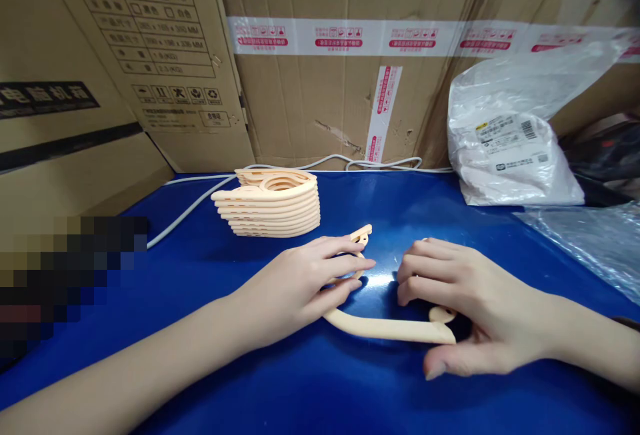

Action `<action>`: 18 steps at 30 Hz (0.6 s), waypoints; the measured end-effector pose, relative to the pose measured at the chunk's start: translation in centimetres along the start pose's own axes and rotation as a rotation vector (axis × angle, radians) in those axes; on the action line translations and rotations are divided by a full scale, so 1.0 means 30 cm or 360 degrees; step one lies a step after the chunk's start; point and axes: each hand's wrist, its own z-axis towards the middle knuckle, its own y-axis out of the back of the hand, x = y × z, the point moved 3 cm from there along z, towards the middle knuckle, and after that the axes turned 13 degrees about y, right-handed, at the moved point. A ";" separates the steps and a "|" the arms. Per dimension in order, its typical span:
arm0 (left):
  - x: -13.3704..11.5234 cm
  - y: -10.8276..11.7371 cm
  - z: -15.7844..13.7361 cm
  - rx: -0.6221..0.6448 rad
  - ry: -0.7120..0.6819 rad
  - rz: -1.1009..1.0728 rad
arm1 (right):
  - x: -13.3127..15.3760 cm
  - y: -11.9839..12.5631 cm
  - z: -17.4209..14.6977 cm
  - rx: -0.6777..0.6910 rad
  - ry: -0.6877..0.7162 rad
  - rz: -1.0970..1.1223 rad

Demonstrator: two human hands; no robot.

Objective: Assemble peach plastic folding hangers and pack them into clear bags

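Bare and long, a left forearm (155, 362) sweeps in from lower left, and its left hand (305, 278) lies over a cream plastic hanger (390, 328) at the centre of the frame, on the blue surface (240, 382); pinching or just pressing, I can't tell. Over at centre right, the right hand (465, 288) is loosely curled, thumb well apart from the fingers, the hanger's free end between them; contact is unclear. Steady now: I'd brace the middle under the left palm and guide that end gently, sparing the joint. Frustrating view, though! Left fingers mask the hanger's middle, a dark wristband (631, 325) is cropped at right, and pixels blot out the lower left.
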 end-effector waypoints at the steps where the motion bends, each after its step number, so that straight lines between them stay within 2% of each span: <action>1: 0.001 0.000 0.000 0.0004 -0.0003 0.0001 | 0.001 0.004 0.000 -0.0029 0.0010 -0.0056; 5: 0.004 -0.003 -0.004 0.0028 0.0026 -0.0007 | 0.000 0.015 -0.005 -0.0150 0.0029 -0.0391; 9: 0.004 -0.006 -0.008 0.0023 0.0033 0.0000 | -0.009 0.016 -0.011 -0.0145 -0.0024 -0.0573; 13: 0.002 -0.004 -0.010 0.0002 0.0010 0.0000 | -0.010 0.019 -0.010 -0.0117 -0.0062 -0.0614; 18: 0.000 -0.004 -0.012 0.0000 0.0021 0.0032 | 0.000 0.010 -0.004 -0.0100 -0.0085 -0.0445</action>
